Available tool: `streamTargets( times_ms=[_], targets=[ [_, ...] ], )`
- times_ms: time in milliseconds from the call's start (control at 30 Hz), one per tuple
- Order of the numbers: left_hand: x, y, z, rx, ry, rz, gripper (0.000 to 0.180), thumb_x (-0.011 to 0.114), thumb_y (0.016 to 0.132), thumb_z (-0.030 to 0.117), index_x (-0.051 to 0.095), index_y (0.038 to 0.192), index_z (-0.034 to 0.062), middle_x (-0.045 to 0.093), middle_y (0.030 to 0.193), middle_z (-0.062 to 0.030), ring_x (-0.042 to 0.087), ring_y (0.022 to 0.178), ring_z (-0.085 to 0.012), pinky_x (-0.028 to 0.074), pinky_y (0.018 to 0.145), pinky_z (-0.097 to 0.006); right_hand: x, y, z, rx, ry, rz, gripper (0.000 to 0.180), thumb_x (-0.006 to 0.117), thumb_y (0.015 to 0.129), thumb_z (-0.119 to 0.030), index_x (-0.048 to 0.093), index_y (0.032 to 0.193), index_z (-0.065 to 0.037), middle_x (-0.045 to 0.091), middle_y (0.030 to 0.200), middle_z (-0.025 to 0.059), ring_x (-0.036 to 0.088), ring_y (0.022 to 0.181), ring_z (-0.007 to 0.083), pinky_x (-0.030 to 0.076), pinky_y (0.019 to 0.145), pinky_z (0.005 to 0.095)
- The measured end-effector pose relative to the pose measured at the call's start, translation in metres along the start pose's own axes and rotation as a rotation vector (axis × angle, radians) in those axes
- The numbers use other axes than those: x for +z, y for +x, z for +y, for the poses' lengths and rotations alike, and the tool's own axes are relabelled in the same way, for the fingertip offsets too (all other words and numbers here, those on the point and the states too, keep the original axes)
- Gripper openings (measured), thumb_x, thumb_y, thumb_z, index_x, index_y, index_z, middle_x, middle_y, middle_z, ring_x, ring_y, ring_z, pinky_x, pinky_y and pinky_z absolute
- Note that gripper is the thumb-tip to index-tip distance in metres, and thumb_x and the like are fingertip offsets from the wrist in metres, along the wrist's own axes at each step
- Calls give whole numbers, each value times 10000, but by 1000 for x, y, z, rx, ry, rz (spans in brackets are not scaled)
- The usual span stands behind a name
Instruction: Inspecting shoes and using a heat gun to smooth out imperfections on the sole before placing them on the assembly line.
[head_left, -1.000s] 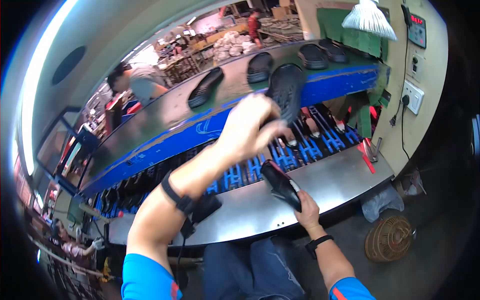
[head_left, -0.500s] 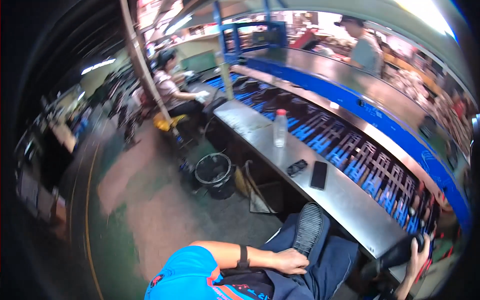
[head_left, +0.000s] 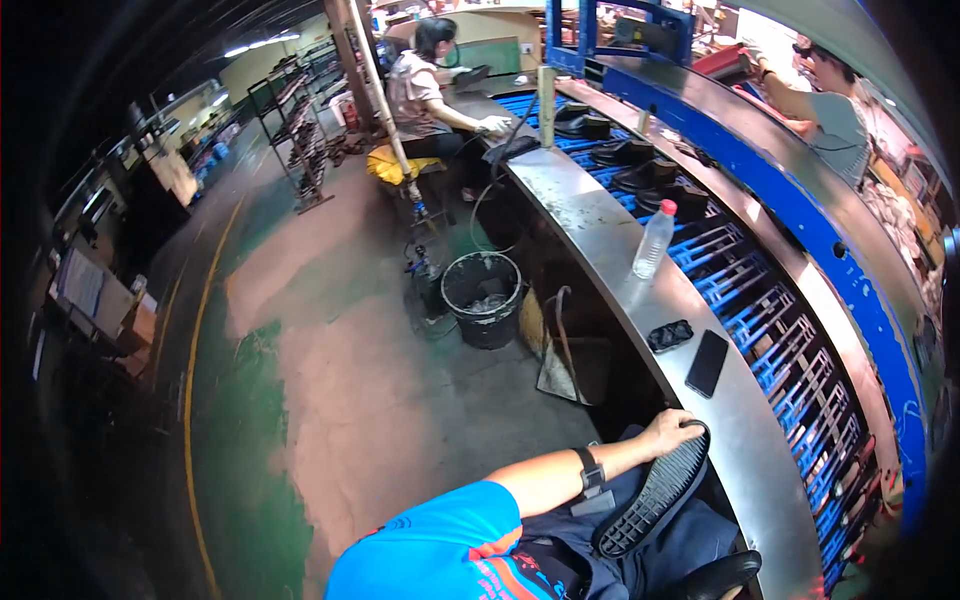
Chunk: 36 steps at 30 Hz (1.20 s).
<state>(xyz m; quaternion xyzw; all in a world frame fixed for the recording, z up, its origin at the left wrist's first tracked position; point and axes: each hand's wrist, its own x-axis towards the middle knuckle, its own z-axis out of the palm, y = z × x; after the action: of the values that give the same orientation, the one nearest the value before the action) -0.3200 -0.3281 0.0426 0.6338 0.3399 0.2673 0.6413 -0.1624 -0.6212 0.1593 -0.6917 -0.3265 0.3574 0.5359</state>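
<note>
Across my lap lies a black shoe sole (head_left: 655, 495) with its ridged tread turned up. My left hand (head_left: 675, 432) is closed round its far end, fingers curled over the rim. Whether an upper is attached underneath cannot be seen. Low in the picture, near my right thigh, a dark shoe (head_left: 720, 578) is cut off by the lower edge. My right hand cannot be made out there. The metal bench (head_left: 740, 430) beside my knees carries a black phone (head_left: 707, 363), a small black object (head_left: 670, 335) and a clear bottle (head_left: 654, 240) with a red cap.
Beyond the bench runs a conveyor rack (head_left: 760, 310) of blue bars, with dark shoes (head_left: 640, 170) at its far part. A black bucket (head_left: 482, 300) and a dustpan (head_left: 575, 370) stand left of the bench. One co-worker (head_left: 425, 90) sits far ahead, another (head_left: 835, 110) across the line.
The view has swung toward the left. My left hand has gone from the sole's near end to its far end. My right hand, earlier gripping a dark shoe at the right, has left the picture.
</note>
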Motion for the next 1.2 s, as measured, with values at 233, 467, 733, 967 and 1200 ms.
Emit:
streamTargets(
  times_ms=[233, 467, 733, 967, 1200],
  targets=[
    [-30, -72, 70, 5, -1132, -532, 465, 506, 1052, 309, 455, 1387, -10, 648, 1203, -194, 610, 1189, -253, 542, 981, -351, 43, 31, 1, 30, 135, -249, 676, 659, 939, -429, 523, 1397, 50, 595, 1344, 220, 557, 1219, 280, 405, 1074, 381],
    [-2, -116, 112, 1, -920, -408, 487, 405, 1082, 367, 542, 1363, -7, 651, 1210, -73, 596, 1135, -142, 481, 1005, -292, 58, 38, -9, 22, 232, -435, 722, 653, 926, -472, 508, 1404, 50, 594, 1344, 201, 561, 1216, 265, 412, 1070, 375],
    [39, -158, 142, 417, -51, -321, 706, 316, 1051, 590, 572, 1321, -10, 640, 1182, -134, 571, 1168, -224, 407, 1039, -352, 53, 27, -15, 14, 270, -518, 776, 647, 911, -521, 491, 1413, 50, 593, 1344, 180, 567, 1212, 248, 421, 1066, 368],
    [32, -197, 157, 494, -165, -272, 690, 381, 1040, 588, 612, 1226, -35, 654, 1112, -121, 587, 1098, -200, 419, 1004, -338, 53, 6, -31, 6, 256, -530, 823, 642, 898, -564, 476, 1420, 50, 592, 1344, 161, 571, 1209, 232, 429, 1062, 363],
    [15, -167, 194, 722, -406, -411, 565, 336, 1082, 472, 631, 1194, 4, 667, 1102, -93, 605, 1084, -163, 452, 1008, -338, 31, -57, -44, 33, 368, -469, 870, 636, 885, -607, 461, 1428, 50, 591, 1344, 143, 576, 1205, 217, 437, 1058, 357]
  ],
)
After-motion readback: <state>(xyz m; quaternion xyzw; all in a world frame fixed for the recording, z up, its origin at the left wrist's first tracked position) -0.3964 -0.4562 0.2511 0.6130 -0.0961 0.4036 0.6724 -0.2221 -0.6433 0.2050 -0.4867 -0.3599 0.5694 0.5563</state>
